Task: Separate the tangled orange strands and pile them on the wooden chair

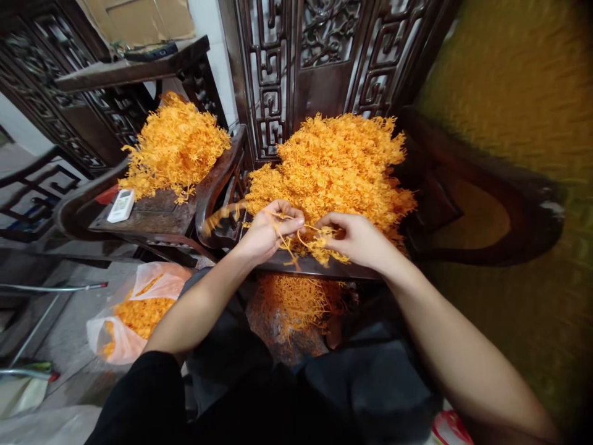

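Note:
Pinched between the thumb and fingers of my left hand (267, 236) is a thin orange strand (290, 248), its loose ends hanging below the fingertips. My right hand (354, 240) has its fingers closed on a curly orange stringy piece (323, 248), just right of the left hand. A thin strand spans the short gap between both hands. Right behind them a large heap of frilly orange strands (343, 164) covers the seat of a dark carved wooden chair (319, 267). To the left of my left wrist, a blurred orange strand (225, 216) sticks out.
Another orange heap (178, 145) lies on a chair at left, beside a white handheld device (121, 206). A plastic bag (169, 279) of orange pieces stands on the floor. Loose strands (296, 301) lie below the seat. A wooden ledge (134, 71) carries cardboard (148, 23).

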### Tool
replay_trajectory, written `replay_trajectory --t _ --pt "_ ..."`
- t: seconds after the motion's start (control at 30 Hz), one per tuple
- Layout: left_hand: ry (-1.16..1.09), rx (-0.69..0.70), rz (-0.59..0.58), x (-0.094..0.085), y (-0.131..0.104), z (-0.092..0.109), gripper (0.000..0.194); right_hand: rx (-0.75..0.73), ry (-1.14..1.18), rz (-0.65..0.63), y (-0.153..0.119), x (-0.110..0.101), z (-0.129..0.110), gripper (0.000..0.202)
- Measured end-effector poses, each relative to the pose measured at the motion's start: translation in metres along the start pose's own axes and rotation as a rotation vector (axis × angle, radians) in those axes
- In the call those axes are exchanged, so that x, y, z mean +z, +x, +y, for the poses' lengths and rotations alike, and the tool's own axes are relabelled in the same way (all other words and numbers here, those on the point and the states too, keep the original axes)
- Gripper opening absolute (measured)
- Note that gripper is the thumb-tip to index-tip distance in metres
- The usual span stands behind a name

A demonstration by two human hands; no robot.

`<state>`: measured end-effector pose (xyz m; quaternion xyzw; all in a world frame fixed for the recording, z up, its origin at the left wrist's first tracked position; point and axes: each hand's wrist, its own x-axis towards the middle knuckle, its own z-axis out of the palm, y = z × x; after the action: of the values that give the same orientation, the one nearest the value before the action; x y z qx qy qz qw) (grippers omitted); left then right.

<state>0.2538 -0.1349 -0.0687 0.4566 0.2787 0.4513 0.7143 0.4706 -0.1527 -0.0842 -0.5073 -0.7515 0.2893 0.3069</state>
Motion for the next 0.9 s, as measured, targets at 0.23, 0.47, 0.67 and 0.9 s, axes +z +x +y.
replay_trajectory --t 0.23,0.47,0.67,0.9 --pt "0.210 0.065 -0.234 -0.004 -0.019 0.003 0.045 -0.321 -0.143 0.637 -0.003 -0.009 -0.004 0.019" --pt "0.151 -0.367 -0.133 -0.008 -0.015 -0.008 0.074 -0.721 -0.363 0.749 0.004 -0.006 0.013 0.029" --pt "0.160 -0.352 -0.202 0.004 -0.023 0.001 0.050 -0.706 -0.395 0.465 0.009 0.004 0.001 0.012" --pt "0.166 -0.320 0.001 -0.007 -0.020 -0.005 0.023 -0.367 0.205 0.445 0.004 0.010 0.007 0.079"
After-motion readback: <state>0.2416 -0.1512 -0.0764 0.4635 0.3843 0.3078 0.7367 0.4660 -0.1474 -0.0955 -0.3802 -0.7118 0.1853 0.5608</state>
